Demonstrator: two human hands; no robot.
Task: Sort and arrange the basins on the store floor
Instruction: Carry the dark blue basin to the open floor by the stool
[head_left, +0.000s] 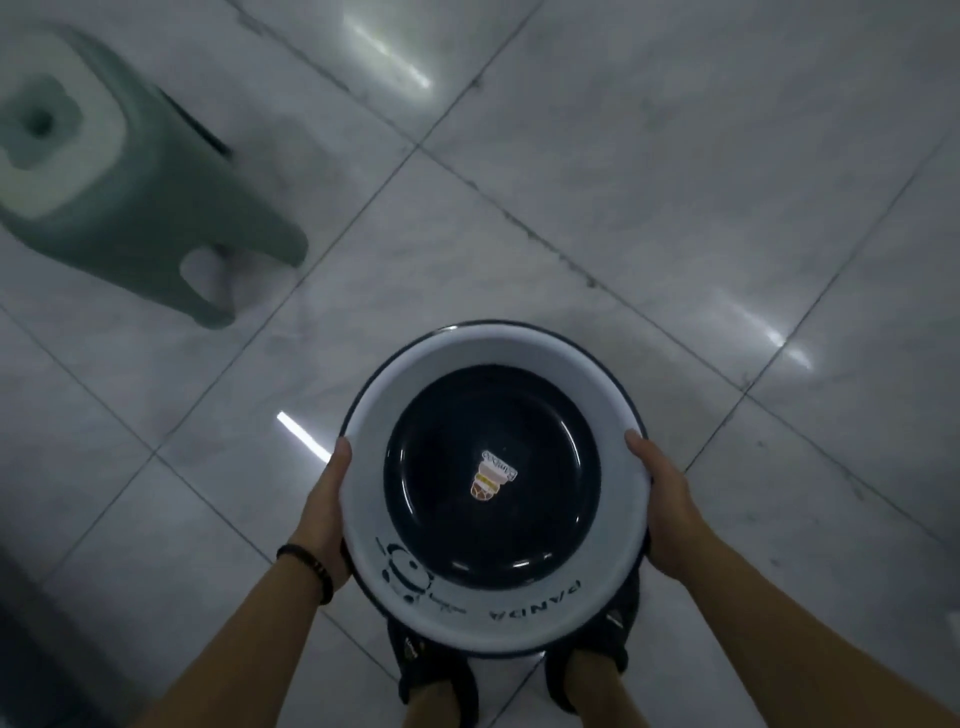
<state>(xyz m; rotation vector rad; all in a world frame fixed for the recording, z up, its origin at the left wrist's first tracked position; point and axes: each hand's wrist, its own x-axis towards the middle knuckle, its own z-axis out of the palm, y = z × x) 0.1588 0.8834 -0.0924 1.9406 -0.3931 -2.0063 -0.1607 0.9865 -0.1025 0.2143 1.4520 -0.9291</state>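
A round basin (363, 478) with a white inner wall, a dark blue bottom and a small sticker in the middle is held level in front of me, above my feet. A panda drawing and the word PANDA are printed on its near wall. My left hand (324, 514) grips the basin's left rim, thumb over the edge. My right hand (662, 504) grips the right rim the same way. A dark band sits on my left wrist.
A green plastic stool (130, 208) stands on the tiled floor (623, 208) at the upper left, blurred. Pale marble-like tiles spread to the right and ahead. A dark edge shows at the lower left corner. My sandalled feet (436, 675) stand under the basin.
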